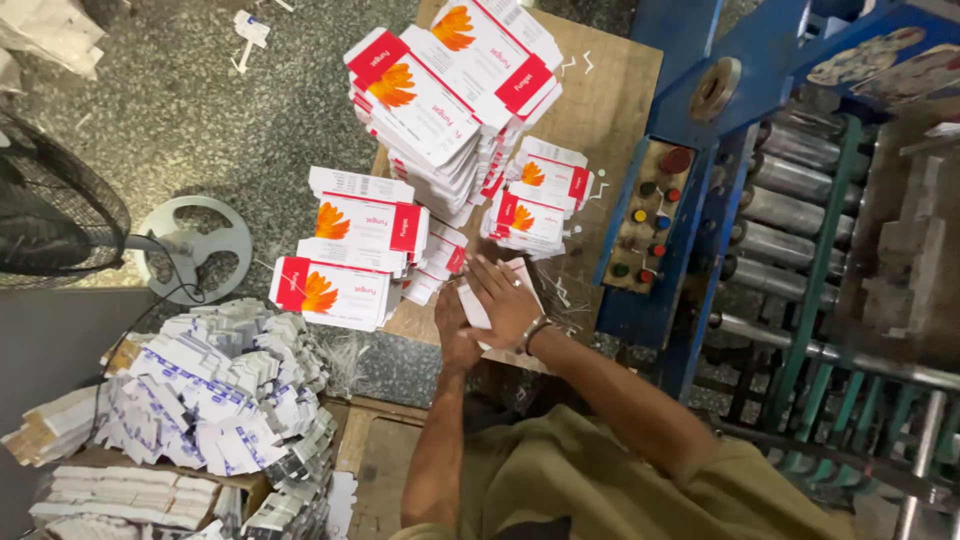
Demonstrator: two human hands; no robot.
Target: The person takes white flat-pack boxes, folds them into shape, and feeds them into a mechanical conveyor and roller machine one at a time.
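Both hands (pixel 485 315) squaring carton stack (pixel 478 305) at table edge (pixel 520 360).

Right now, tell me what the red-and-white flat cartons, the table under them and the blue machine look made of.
Flat cartons: thin printed cardboard, slightly glossy; they lie flat and fan at the edges. Table: looks like plywood or fibreboard, matt brown and scuffed. Blue machine: painted metal, with bare steel rollers. Both hands, right and left, press one small white stack.
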